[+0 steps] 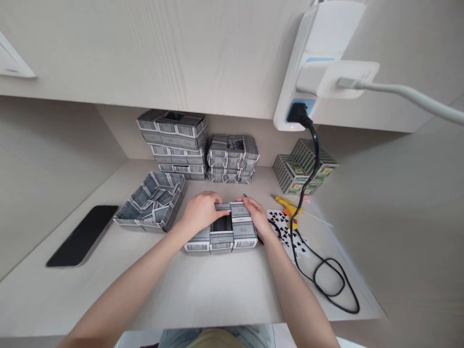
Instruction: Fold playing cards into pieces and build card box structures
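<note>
A box made of folded playing cards, grey-patterned with a dark square opening in its top, sits on the white desk in front of me. Around its left rear part my left hand is closed, the thumb reaching toward the opening. My right hand grips the right rear corner, fingers bent over the top edge. A small dark tip shows by the right fingers; what it belongs to is hidden.
Left: an open card tray holding folded cards, and a black phone. Behind: card box stacks. Right: green-patterned card boxes, a yellow glue gun, loose cards, a black cable. Above: a power strip.
</note>
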A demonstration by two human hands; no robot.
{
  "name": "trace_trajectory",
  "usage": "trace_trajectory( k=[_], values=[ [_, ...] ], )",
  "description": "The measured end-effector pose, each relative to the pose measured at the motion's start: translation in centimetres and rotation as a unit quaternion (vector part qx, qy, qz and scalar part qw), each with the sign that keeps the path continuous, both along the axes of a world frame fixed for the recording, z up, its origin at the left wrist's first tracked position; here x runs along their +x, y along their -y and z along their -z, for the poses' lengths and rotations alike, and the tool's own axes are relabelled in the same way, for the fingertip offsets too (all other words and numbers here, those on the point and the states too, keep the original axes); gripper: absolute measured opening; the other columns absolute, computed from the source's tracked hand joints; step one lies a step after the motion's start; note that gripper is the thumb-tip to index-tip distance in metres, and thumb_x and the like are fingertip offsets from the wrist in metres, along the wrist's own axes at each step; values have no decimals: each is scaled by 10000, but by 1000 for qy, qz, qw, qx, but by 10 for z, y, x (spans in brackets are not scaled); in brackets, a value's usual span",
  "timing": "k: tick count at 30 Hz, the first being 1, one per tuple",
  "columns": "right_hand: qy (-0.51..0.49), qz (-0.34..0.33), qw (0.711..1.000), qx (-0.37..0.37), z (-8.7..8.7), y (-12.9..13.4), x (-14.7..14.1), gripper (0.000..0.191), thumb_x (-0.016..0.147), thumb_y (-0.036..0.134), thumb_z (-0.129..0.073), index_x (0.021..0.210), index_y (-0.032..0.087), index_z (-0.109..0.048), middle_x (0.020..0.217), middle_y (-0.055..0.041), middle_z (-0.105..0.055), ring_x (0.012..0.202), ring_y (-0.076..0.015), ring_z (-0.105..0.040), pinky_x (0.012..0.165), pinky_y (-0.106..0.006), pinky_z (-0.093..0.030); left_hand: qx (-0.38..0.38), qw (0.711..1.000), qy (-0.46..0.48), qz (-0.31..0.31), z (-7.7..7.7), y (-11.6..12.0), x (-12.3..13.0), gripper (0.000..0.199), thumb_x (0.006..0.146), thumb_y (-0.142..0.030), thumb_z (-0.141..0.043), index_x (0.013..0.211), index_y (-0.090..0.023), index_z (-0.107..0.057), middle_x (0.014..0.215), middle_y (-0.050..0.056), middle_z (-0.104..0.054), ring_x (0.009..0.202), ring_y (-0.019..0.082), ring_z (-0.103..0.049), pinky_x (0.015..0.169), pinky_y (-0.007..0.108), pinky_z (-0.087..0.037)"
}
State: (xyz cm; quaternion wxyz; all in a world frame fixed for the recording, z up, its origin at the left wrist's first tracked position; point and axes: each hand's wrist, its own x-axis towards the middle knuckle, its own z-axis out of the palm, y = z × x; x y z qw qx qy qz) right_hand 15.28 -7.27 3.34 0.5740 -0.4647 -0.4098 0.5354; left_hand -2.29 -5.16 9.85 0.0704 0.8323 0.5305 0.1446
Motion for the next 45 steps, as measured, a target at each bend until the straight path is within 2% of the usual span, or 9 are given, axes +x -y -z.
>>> trace_trajectory(
  k=[9,14,20,23,26,30,38,45],
  values=[
    [1,3,1000,10,2,-1,1,290,717,455,-560,864,224,-657,801,-16,-664,720,-180,-587,637,-278,-429,19,999,15,37,3,-3,-6,327,656,-507,-590,834,-233,-604,896,20,-639,839,214,-590,701,295,-443],
    [-9,0,1000,7,3,-1,1,296,708,460,-570,859,221,-657,801,-14,-669,718,-179,-591,638,-277,-424,-16,998,44,31,3,-4,-13,331,651,-493,-604,860,-237,-599,940,5,-634,863,202,-582,733,285,-437],
    [-11,0,1000,5,2,-1,1,282,709,452,-573,853,225,-659,814,-15,-672,731,-184,-597,655,-284,-429,-2,999,43,7,3,1,-14,329,665,-490,-591,860,-224,-589,939,24,-634,899,216,-575,770,298,-431],
    [-10,-4,1000,2,2,0,1,299,718,454,-562,890,229,-654,821,-17,-672,727,-187,-599,651,-289,-435,-21,998,55,1,3,2,-11,368,673,-443,-603,968,-227,-559,974,25,-637,911,209,-583,785,293,-439],
    [-9,-2,1000,-2,1,0,0,305,712,461,-566,892,232,-656,827,-17,-674,734,-191,-603,662,-294,-438,-40,996,73,38,4,2,-9,416,699,-386,-592,1078,-226,-531,1047,25,-624,953,196,-576,834,285,-428],
    [-16,0,1000,5,0,0,0,282,710,449,-576,873,235,-661,847,-15,-675,751,-193,-605,689,-300,-438,-53,993,70,80,4,-1,-7,331,747,-397,-533,1027,-233,-599,1073,19,-623,975,191,-570,866,283,-410],
    [1,10,1000,-3,1,0,-1,314,695,480,-571,875,239,-663,835,-20,-675,768,-204,-599,684,-310,-448,-65,992,84,75,3,-1,-6,290,762,-413,-519,988,-269,-629,1039,-12,-645,955,176,-583,843,264,-418],
    [5,12,1000,-8,0,1,0,306,696,479,-574,866,240,-664,812,-15,-673,726,-193,-591,658,-301,-435,-45,994,84,54,3,5,-7,309,765,-459,-498,982,-285,-631,1023,-10,-650,937,188,-587,824,287,-434]
  ],
)
